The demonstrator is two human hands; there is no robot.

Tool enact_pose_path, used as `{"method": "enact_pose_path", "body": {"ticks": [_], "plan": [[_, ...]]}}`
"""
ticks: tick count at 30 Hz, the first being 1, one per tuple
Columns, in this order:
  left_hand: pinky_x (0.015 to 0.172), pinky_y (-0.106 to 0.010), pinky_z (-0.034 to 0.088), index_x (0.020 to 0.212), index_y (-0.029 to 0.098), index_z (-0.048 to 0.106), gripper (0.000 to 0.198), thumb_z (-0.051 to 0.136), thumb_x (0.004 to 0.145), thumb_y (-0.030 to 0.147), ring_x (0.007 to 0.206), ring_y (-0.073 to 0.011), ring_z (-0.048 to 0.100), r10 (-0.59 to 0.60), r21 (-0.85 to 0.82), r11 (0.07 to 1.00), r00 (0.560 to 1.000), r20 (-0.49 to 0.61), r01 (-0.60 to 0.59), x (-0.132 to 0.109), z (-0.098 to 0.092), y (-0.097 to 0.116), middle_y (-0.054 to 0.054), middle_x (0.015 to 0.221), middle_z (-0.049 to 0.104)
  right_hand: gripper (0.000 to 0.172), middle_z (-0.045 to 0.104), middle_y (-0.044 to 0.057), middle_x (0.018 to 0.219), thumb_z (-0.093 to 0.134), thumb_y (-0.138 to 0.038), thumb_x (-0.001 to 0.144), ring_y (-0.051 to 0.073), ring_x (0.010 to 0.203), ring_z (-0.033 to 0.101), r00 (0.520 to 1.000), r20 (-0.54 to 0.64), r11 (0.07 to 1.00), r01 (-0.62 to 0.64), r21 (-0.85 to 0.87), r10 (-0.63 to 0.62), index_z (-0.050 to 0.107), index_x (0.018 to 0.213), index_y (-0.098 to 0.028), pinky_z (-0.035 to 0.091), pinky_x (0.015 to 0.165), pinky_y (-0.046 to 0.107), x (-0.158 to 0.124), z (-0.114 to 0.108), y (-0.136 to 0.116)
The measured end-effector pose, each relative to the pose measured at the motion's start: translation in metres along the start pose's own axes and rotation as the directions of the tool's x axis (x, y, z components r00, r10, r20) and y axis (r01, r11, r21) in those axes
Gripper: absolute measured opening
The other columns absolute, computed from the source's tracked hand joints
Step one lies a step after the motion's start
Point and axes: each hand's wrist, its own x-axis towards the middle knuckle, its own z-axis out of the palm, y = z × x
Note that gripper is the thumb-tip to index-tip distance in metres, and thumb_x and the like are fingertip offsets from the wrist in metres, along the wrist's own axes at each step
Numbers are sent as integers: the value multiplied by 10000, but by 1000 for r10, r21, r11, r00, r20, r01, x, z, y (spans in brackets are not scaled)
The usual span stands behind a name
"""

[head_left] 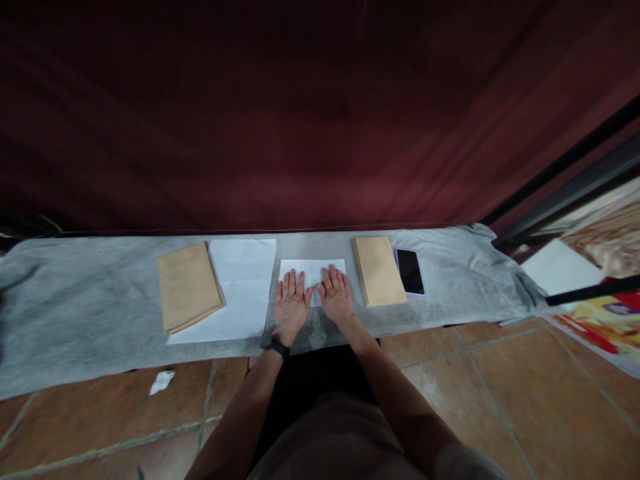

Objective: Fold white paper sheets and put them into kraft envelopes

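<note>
A small white sheet of paper (313, 265), seemingly folded, lies flat in front of me. My left hand (292, 300) presses palm down on its left part, fingers stretched out. On the right part rests my right hand (336, 297), also flat with fingers extended. The two thumbs nearly meet over the paper, and the hands cover much of its lower half. Left of them is a larger white sheet (245, 287), with brown envelopes (187, 287) overlapping its left side. To the right of my hands lies a stack of brown envelopes (381, 272).
A phone (411, 272) lies right of the envelope stack. Grey cloth (460, 280) covers the long narrow surface. Behind it hangs a dark red curtain (310, 147). Black bars (575, 180) stand at the right. A crumpled white scrap (163, 381) is on the tiled floor (475, 400).
</note>
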Motion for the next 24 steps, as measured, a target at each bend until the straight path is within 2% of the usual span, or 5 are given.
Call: {"method": "enact_pose_path", "body": {"ticks": [7, 10, 16, 20, 24], "plan": [[1264, -502, 191, 1588, 162, 324, 598, 320, 1046, 415, 1562, -273, 202, -17, 8, 1000, 1000, 6, 17, 1, 2, 1, -137, 1668, 260, 564, 372, 243, 1594, 369, -378, 1073, 342, 1474, 386, 986, -122, 993, -116, 18, 117, 426, 1527, -49, 328, 1182, 537, 8, 5, 5], [1266, -516, 177, 1588, 151, 322, 608, 337, 1038, 408, 1565, -278, 184, -14, -13, 1000, 1000, -3, 14, 2, 4, 2, -144, 1671, 238, 566, 384, 274, 1577, 357, -364, 1071, 353, 1471, 389, 983, -114, 989, -143, 35, 146, 451, 1499, -5, 317, 1181, 556, 16, 0, 1], [1274, -523, 168, 1574, 187, 364, 582, 320, 997, 250, 1573, -246, 147, 11, -37, 999, 1000, 3, -11, 1, 10, -4, -97, 1677, 241, 509, 374, 130, 1623, 321, -332, 1081, 251, 1510, 336, 993, 78, 989, 77, 123, -87, 461, 1518, -110, 269, 1232, 426, 28, -4, -33], [1286, -475, 148, 1553, 130, 400, 592, 293, 972, 174, 1573, -240, 141, 14, -14, 1000, 999, 44, -13, 1, 11, -7, -114, 1676, 244, 510, 401, 121, 1610, 313, -335, 1084, 237, 1504, 345, 988, 126, 989, 78, 122, -93, 469, 1511, -104, 229, 1248, 417, 30, -1, -44], [1279, -505, 151, 1567, 122, 363, 588, 328, 992, 238, 1574, -258, 141, 9, 22, 1000, 999, 47, -10, 2, 9, -4, -127, 1684, 214, 501, 403, 95, 1614, 290, -344, 1087, 237, 1499, 350, 987, 120, 991, 99, 94, -110, 485, 1507, -152, 229, 1240, 425, 34, -3, -34]]}}
